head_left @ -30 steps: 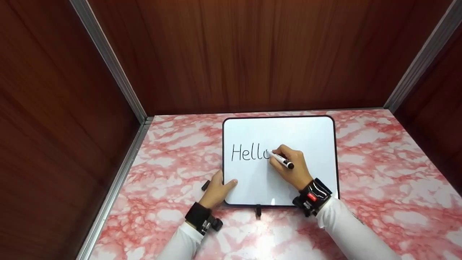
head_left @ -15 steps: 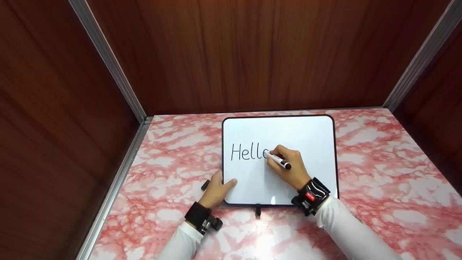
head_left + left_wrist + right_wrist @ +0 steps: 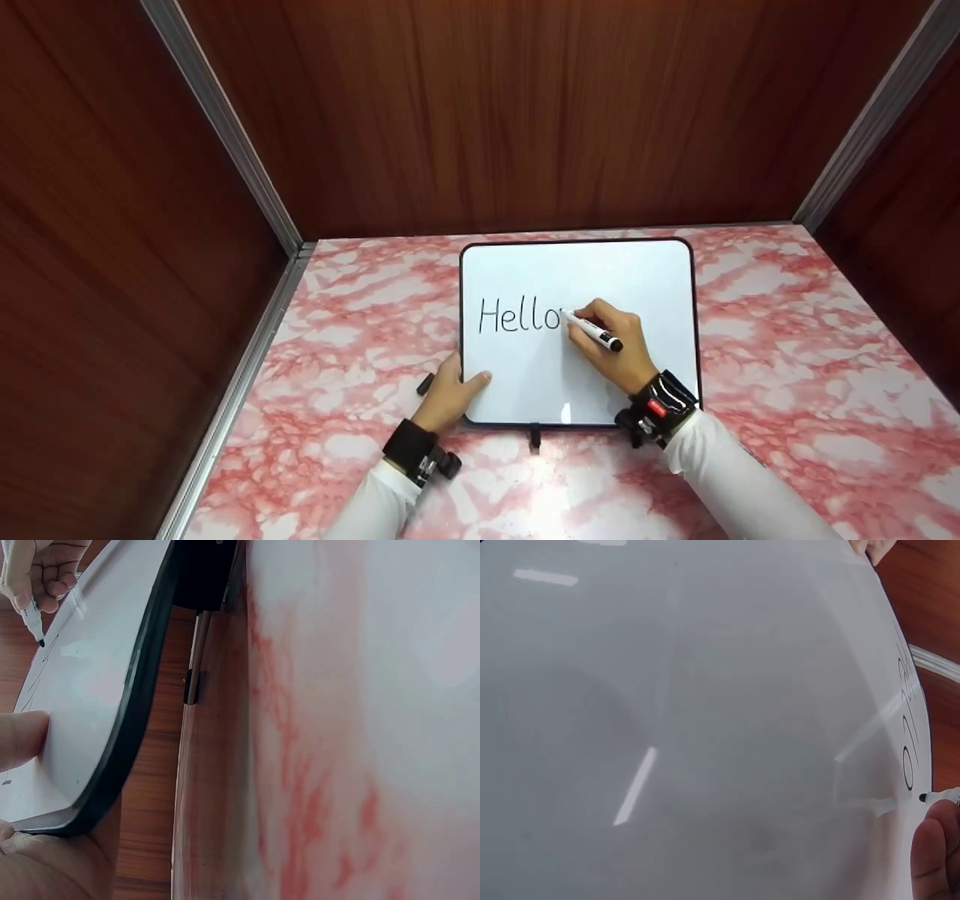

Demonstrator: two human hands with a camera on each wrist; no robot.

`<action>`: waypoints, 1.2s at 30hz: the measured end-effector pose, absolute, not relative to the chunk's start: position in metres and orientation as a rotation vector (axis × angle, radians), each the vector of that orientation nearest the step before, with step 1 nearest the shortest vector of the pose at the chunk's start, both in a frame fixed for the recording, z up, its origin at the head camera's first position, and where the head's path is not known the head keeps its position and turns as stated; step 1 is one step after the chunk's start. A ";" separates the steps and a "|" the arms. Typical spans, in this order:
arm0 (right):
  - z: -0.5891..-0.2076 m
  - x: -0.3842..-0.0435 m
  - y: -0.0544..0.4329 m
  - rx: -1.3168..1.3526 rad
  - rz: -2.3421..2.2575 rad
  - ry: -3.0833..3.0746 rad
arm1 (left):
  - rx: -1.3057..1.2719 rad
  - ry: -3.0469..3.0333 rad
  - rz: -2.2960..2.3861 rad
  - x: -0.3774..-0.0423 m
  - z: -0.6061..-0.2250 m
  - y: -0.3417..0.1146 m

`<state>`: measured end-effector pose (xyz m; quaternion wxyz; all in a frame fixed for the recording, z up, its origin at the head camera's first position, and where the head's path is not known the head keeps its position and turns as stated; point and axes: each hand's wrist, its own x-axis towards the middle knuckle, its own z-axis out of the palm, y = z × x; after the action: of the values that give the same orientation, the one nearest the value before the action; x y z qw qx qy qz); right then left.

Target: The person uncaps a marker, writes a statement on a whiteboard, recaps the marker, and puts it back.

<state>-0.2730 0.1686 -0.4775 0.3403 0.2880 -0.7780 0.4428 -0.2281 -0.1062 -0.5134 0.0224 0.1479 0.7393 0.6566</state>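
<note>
A whiteboard (image 3: 525,270) with a black rim leans back on the tabletop, bearing the handwritten word "Hello" (image 3: 519,315) in black. My left hand (image 3: 452,390) grips its lower left edge, the thumb on the white face and the other fingers mostly hidden behind. In my right hand (image 3: 616,349) a white marker (image 3: 596,331) is pinched between thumb and fingers, black end towards me. Its black tip sits right beside the "o", as the right wrist view shows with the marker (image 3: 943,796) close over the surface. The left wrist view also has the marker (image 3: 31,619) pointing at the lettering.
Black support feet show below the board, one foot (image 3: 535,436) at the front and a dark piece (image 3: 425,384) left of it. The table (image 3: 360,330) has a red-and-white marbled top. Brown wood-look panels (image 3: 525,112) and metal rails (image 3: 225,127) enclose it.
My right hand dipped slightly left, then moved right with the marker, uncovering the whole "o". My left hand keeps its grip on the whiteboard.
</note>
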 end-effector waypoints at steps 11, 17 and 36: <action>-0.478 -0.272 0.185 0.645 1.126 -2.039 | 0.408 2.272 2.037 -0.227 -0.512 -0.105; -0.478 -0.272 0.187 0.650 1.091 -2.050 | 0.392 2.265 2.035 -0.228 -0.513 -0.105; -0.483 -0.263 0.189 0.670 1.060 -2.085 | 0.409 2.264 2.028 -0.228 -0.512 -0.105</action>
<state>-0.2626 0.1891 -0.4827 0.3468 0.2581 -0.8038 0.4087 -0.2281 -0.1051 -0.5117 0.0374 0.1333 0.7376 0.6609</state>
